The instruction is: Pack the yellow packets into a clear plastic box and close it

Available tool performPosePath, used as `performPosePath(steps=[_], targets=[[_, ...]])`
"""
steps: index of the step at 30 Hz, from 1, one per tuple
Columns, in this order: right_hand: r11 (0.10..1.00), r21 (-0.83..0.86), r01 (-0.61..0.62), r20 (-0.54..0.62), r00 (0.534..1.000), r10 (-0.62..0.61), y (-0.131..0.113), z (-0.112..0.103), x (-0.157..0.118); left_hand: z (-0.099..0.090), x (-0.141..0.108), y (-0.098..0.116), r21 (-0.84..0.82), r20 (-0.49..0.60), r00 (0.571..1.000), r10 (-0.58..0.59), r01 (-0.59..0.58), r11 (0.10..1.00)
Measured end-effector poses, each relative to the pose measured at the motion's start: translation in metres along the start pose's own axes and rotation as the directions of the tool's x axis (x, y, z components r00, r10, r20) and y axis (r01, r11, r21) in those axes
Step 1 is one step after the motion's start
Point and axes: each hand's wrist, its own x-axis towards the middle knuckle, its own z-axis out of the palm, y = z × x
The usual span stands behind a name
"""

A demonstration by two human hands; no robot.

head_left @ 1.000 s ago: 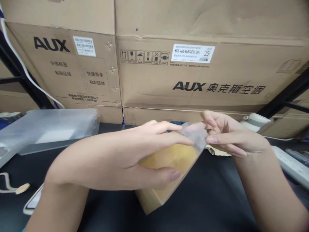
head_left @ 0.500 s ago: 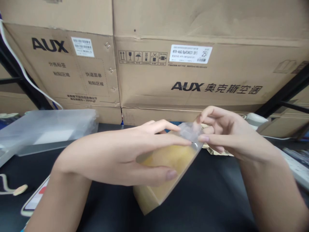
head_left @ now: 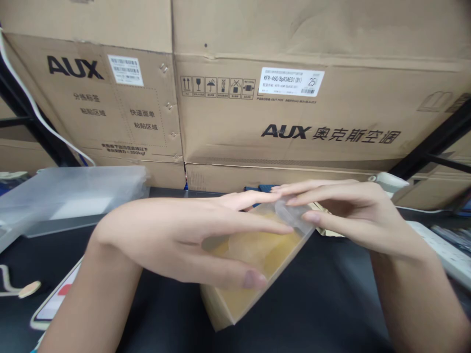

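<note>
A small yellowish box [head_left: 253,289] with clear plastic film [head_left: 294,213] over its top stands at an angle on the black tabletop. Across its upper left side lies my left hand [head_left: 198,235], fingers apart, with the thumb on the near part and the fingertips by the film. My right hand [head_left: 338,206] is at the box's far right end, fingers stretched over the film and thumb at the corner. The underside of the left palm and the box's far left side are hidden.
Large cardboard cartons [head_left: 221,117] stand behind the table. On the left are clear plastic sheets [head_left: 91,189] and a phone [head_left: 55,304]. A white power strip [head_left: 437,250], a white device [head_left: 390,184] and a gold wrapper [head_left: 329,228] lie to the right.
My right hand's curled fingers have straightened and moved left over the film. My left hand and the box have shifted slightly, and the film lies flatter.
</note>
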Motion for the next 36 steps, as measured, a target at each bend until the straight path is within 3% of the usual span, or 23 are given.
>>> performPosePath(steps=[8, 18, 23, 36], targets=[[0.995, 0.048, 0.083, 0.067, 0.994, -0.086, -0.002, -0.006, 0.001, -0.001, 0.004, 0.000, -0.032, 0.002, 0.999, 0.032, -0.032, 0.999], [0.986, -0.063, 0.153, -0.089, 0.983, -0.159, -0.005, 0.005, 0.001, -0.001, 0.005, -0.001, -0.088, 0.027, 1.000, 0.009, -0.006, 0.996], [0.977, -0.131, 0.168, -0.106, 0.977, -0.183, -0.009, 0.009, -0.003, -0.003, 0.006, -0.010, -0.132, 0.035, 0.998, 0.046, -0.041, 0.990], [0.991, -0.132, -0.038, -0.154, 0.988, 0.017, -0.029, 0.008, -0.007, -0.005, 0.008, -0.016, -0.152, 0.094, 0.994, 0.052, -0.037, 0.988]])
